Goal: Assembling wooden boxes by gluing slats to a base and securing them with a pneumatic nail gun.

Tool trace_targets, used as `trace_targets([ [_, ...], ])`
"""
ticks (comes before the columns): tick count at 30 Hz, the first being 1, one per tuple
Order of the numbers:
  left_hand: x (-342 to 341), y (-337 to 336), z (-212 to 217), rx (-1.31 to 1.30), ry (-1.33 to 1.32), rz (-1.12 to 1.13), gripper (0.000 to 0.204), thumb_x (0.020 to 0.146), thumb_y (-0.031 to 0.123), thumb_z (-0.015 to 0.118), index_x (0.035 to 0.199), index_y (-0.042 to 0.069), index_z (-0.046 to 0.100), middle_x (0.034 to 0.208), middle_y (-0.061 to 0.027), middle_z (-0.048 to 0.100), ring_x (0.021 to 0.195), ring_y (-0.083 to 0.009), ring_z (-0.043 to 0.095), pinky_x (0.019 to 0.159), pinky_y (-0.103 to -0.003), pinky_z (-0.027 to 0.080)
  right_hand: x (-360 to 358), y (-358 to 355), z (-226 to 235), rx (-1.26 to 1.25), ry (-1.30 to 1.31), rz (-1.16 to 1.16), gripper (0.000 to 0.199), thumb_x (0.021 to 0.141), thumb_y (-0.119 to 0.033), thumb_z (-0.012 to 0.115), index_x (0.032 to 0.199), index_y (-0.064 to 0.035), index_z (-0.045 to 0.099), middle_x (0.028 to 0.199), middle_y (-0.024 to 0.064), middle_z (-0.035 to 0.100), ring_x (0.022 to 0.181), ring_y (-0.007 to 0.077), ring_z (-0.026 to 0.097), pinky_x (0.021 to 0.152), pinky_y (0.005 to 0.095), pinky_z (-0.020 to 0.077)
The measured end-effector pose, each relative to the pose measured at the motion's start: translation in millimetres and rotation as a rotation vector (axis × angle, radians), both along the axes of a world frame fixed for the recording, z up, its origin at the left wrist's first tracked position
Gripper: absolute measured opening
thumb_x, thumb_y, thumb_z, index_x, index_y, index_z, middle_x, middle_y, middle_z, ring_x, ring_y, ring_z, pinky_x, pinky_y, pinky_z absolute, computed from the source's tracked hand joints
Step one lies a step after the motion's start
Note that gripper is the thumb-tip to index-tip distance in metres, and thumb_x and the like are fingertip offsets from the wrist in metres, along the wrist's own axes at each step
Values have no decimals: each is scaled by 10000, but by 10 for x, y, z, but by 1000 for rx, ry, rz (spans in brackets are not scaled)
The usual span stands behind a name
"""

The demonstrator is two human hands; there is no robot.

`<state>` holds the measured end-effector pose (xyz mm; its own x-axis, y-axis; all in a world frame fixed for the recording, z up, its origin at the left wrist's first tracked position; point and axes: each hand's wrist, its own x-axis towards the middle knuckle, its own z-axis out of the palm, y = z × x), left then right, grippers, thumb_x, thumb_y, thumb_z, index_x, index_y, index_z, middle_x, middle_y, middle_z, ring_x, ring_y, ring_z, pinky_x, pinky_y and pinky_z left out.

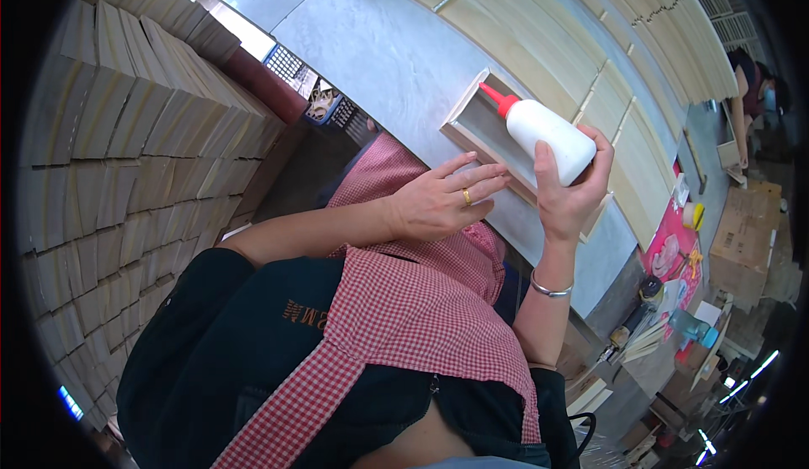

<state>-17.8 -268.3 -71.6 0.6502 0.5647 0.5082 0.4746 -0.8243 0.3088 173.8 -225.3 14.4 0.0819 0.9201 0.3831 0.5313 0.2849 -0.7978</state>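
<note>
My right hand (566, 199) grips a white glue bottle (549, 139) with a red nozzle. The nozzle points into a shallow wooden frame (472, 123) that lies on the grey workbench (379, 48). My left hand (442, 199) rests flat, fingers spread, on the near edge of the frame. It holds nothing and wears a gold ring. A bracelet sits on my right wrist. I wear a red checked apron over a dark top.
Tall stacks of wooden panels (126, 149) rise at the left. Light wooden boards (573, 39) lie across the bench beyond the frame. Another person (750, 98) stands at the far right. Cardboard boxes (746, 241) and small items on a red mat (674, 246) are at the right.
</note>
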Motion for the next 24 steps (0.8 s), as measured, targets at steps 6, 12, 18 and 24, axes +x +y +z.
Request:
trace_targets([
  [6,2,-1,-15,26,1,9,215,920,162,683,1123,99,715,1547,-134,481,1506,-273,374,1243,-501,290,-5,146,-17,74,-48,-25,559,820,-187,828,1269,-53,523,1152,124,619,952,276,665,776,355,569],
  [12,8,-3,-40,30,5,16,199,937,175,632,1092,78,712,1566,-133,455,1517,-273,344,1247,-502,267,74,175,-24,135,-108,-35,560,816,-194,835,1263,-50,529,1136,125,629,933,275,667,752,353,568],
  [18,12,-4,-29,17,6,26,192,925,175,681,1091,92,729,1545,-127,481,1498,-260,383,1246,-501,269,219,44,58,124,-145,-89,547,812,-193,837,1250,-50,542,1118,127,641,915,274,660,758,359,562],
  [24,20,-5,-17,34,10,36,177,918,159,683,1071,89,738,1532,-135,487,1491,-258,386,1252,-494,242,427,-144,83,138,-181,-167,536,805,-184,836,1239,-47,554,1112,130,647,904,271,650,771,366,555],
])
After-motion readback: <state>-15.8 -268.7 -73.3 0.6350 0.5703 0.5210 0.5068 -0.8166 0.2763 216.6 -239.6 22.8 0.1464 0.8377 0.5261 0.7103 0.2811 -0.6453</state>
